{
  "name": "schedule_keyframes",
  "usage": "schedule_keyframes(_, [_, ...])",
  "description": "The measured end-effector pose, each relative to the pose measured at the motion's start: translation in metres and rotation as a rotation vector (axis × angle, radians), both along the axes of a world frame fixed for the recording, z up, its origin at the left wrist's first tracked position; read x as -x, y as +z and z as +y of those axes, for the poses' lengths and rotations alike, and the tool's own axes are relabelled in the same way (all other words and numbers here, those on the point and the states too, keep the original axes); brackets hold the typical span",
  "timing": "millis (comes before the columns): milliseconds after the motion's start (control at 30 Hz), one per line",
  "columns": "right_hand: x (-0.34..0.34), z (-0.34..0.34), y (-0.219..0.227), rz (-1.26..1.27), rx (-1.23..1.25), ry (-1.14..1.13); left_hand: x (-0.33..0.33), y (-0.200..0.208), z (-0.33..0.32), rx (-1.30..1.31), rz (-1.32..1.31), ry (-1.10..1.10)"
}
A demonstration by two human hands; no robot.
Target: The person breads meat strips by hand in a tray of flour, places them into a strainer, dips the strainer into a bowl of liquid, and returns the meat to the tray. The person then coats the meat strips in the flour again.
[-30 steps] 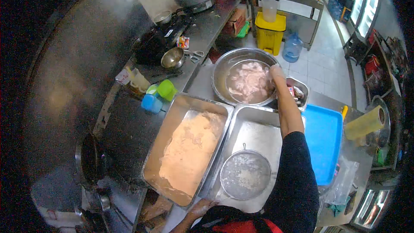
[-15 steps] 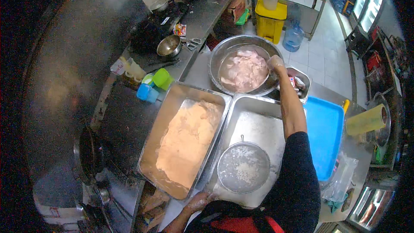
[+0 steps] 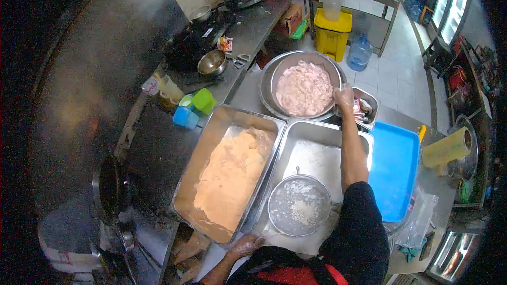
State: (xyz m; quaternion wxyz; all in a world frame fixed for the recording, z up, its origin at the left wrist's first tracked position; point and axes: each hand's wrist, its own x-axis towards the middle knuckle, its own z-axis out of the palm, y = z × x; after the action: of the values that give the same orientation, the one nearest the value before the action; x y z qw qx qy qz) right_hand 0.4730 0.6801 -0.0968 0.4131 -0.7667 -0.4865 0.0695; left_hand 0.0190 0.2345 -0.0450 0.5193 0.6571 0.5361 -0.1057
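My right hand (image 3: pixel 344 96), dusted white, is closed on the right rim of an inner metal bowl (image 3: pixel 337 72) heaped with pale raw meat (image 3: pixel 303 88). That bowl sits inside a wider metal basin (image 3: pixel 265 91). Low in the view, my left hand (image 3: pixel 246 244) rests with its fingers loosely stretched beside the near end of the trays and holds nothing I can see. A deep steel tray (image 3: pixel 186 194) of orange-tan flour (image 3: pixel 228 179) lies on the left. Next to it, another steel tray (image 3: pixel 326 131) holds a round sieve (image 3: pixel 299 205) with pale crumbs on its mesh.
A blue tray (image 3: pixel 395 171) lies at the right, beyond a small steel container (image 3: pixel 372 106) of packets. Green (image 3: pixel 204 101) and blue (image 3: pixel 186 118) plastic containers stand at the left. A yellow bin (image 3: pixel 332 34) and a water jug (image 3: pixel 360 53) stand on the far floor.
The inner bowl of meat appears raised and tilted within the basin, and the liquid around the meat no longer shows. My right hand stays at its rim; my left hand has barely moved.
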Motion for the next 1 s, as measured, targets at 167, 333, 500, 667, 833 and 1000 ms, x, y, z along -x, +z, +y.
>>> schedule_keyframes(167, [0.003, -0.009, -0.005, 0.165, -0.113, -0.003, 0.001, -0.003, 0.003, 0.029, 0.011, -0.012])
schedule_keyframes(333, [0.002, -0.006, -0.008, 0.213, -0.161, -0.084, 0.012, -0.027, -0.009, -0.233, -0.059, -0.109])
schedule_keyframes(500, [-0.022, -0.003, -0.021, 0.175, -0.188, -0.107, -0.003, -0.009, 0.009, 0.004, -0.007, -0.031])
schedule_keyframes(667, [0.020, -0.008, -0.024, 0.370, -0.111, 0.035, -0.001, 0.002, -0.004, 0.125, 0.141, 0.025])
schedule_keyframes(833, [-0.123, 0.049, -0.128, 0.276, -0.366, 0.171, -0.008, -0.016, 0.023, 0.030, 0.046, -0.111])
schedule_keyframes(1000, [-0.055, 0.075, -0.147, 0.133, 0.057, 0.198, 0.009, -0.021, -0.008, 0.039, 0.049, -0.005])
